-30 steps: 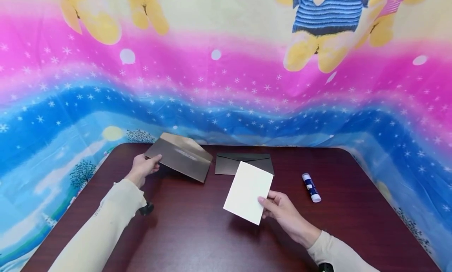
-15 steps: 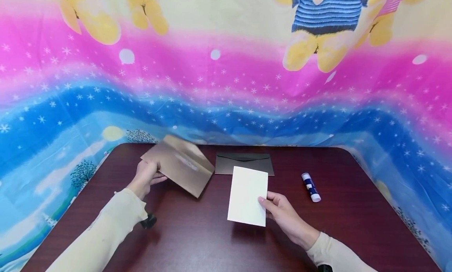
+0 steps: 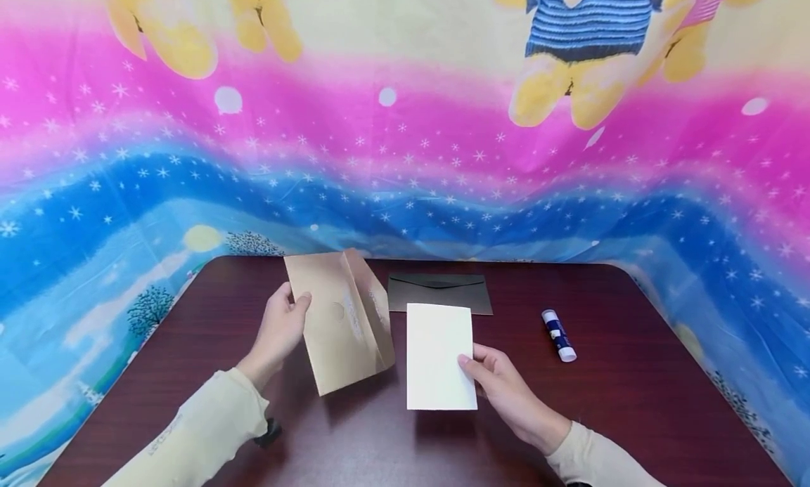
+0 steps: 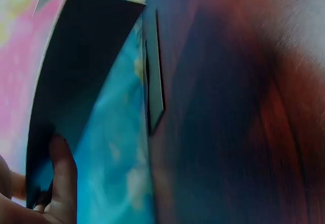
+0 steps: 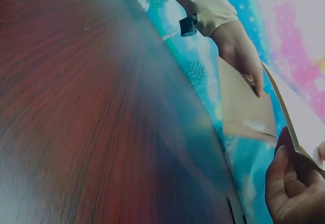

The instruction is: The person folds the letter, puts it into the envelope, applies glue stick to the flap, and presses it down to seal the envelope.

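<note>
My left hand (image 3: pixel 276 329) pinches a tan-brown envelope (image 3: pixel 329 329) by its left edge, thumb in front. The envelope is tilted above the table, and its flap (image 3: pixel 373 297) is unfolded toward the right. In the left wrist view the envelope (image 4: pixel 76 66) looks dark, with fingers behind it. My right hand (image 3: pixel 512 395) pinches a white card (image 3: pixel 438 357) by its right edge, upright and apart from the envelope. The right wrist view shows the card (image 5: pixel 299 112) side-on, seemingly folded or layered, with the left hand (image 5: pixel 237 51) and envelope beyond.
Behind the card a second, darker envelope (image 3: pixel 468 299) lies flat with its flap down, partly hidden. A blue-and-white glue stick (image 3: pixel 559 336) lies on the right of the dark red wooden table (image 3: pixel 633 403). A printed cloth (image 3: pixel 405 157) hangs behind the table.
My left hand has turned the envelope and brought it right and nearer, so its flap now points right. The right hand has straightened the card upright, shifting it slightly left.
</note>
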### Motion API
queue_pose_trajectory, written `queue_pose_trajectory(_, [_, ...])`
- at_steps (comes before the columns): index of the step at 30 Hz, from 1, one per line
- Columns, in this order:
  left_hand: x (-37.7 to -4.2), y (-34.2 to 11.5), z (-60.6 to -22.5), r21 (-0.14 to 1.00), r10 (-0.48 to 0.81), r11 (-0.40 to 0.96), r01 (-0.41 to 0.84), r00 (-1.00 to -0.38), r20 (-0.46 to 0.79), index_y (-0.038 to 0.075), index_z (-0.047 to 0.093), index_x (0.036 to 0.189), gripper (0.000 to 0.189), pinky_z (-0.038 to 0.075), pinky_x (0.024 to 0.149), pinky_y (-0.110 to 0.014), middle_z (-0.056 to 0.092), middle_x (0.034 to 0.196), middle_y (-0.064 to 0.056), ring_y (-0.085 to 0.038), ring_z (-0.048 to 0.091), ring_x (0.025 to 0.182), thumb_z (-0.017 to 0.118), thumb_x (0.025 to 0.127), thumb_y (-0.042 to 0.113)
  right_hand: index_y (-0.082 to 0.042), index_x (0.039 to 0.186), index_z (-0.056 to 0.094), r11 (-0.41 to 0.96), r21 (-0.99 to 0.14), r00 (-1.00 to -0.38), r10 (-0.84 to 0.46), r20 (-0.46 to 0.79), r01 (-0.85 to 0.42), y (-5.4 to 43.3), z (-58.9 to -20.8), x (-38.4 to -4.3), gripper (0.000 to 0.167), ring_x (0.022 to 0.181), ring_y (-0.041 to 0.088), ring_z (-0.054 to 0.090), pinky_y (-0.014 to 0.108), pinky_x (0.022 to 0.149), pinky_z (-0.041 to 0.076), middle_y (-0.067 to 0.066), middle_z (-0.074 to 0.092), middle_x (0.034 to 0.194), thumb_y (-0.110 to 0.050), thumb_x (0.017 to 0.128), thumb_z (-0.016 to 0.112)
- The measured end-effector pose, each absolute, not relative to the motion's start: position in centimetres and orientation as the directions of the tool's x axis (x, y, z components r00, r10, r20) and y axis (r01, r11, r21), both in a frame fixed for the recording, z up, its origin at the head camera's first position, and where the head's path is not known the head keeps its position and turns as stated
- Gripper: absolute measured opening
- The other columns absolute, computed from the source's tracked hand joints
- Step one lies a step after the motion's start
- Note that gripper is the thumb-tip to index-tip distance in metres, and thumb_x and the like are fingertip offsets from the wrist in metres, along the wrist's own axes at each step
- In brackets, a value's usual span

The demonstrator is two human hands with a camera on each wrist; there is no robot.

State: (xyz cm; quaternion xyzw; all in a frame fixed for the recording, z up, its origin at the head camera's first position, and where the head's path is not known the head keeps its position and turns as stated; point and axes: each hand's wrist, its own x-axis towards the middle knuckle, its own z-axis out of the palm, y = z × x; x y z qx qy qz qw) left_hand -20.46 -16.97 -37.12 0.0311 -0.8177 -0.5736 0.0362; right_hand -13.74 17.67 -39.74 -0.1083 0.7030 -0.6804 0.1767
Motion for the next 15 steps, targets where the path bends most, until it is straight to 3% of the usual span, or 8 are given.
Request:
queue_pose_trajectory(3, [-19.4, -15.7, -36.6, 0.875, -0.076, 0.478, 0.072, -0.99, 0.123, 0.004, 0.048, 0.122, 0.021, 0.049, 0.073, -0.03, 0.056, 0.09, -0.011, -0.017, 0.062, 0.084, 0.038, 0.109, 0.019, 0.015, 0.142, 0.04, 0.043, -0.997, -0.907, -0.414, -0.074, 0.062, 17.1, -39.1, -13.3, 0.051, 0.098, 0.007, 0.071, 0.029, 0.086, 0.058, 0.008, 0.073, 0.115, -0.023, 0.109, 0.044])
queue_pose_trajectory(8, [-17.9, -13.2, -36.4, 0.852, -0.025, 0.509, 0.125, -0.987, 0.16, 0.007, 0.047, 0.111, 0.014, 0.046, 0.059, -0.031, 0.041, 0.07, -0.003, -0.017, 0.053, 0.064, 0.044, 0.109, 0.021, 0.014, 0.143, 0.04, 0.048, -0.999, -0.897, -0.441, -0.016, -0.006, 15.9, -38.0, -12.7, 0.05, 0.099, 0.009, 0.072, 0.028, 0.086, 0.058, 0.024, 0.069, 0.122, -0.022, 0.109, 0.043])
queue_pose_trajectory(14, [-16.3, -11.2, -36.5, 0.872, 0.032, 0.467, 0.144, -0.989, 0.146, 0.0, 0.046, 0.136, 0.036, 0.044, 0.055, -0.032, 0.036, 0.056, 0.001, -0.012, 0.045, 0.055, 0.049, 0.107, 0.021, 0.011, 0.144, 0.041, 0.032, -0.999, -0.883, -0.47, -0.001, -0.016, 14.8, -37.7, -12.9, 0.048, 0.101, 0.01, 0.072, 0.03, 0.086, 0.058, 0.025, 0.068, 0.124, -0.023, 0.109, 0.043])
queue_pose_trajectory(15, [-16.0, -10.9, -36.5, 0.873, 0.039, 0.466, 0.143, -0.989, 0.142, -0.002, 0.043, 0.142, 0.042, 0.049, 0.06, -0.033, 0.04, 0.057, 0.0, -0.012, 0.051, 0.059, 0.049, 0.107, 0.021, 0.01, 0.143, 0.042, 0.031, -0.999, -0.881, -0.472, 0.001, -0.018, 14.6, -37.8, -13.1, 0.048, 0.101, 0.01, 0.071, 0.03, 0.086, 0.058, 0.024, 0.068, 0.124, -0.023, 0.109, 0.043])
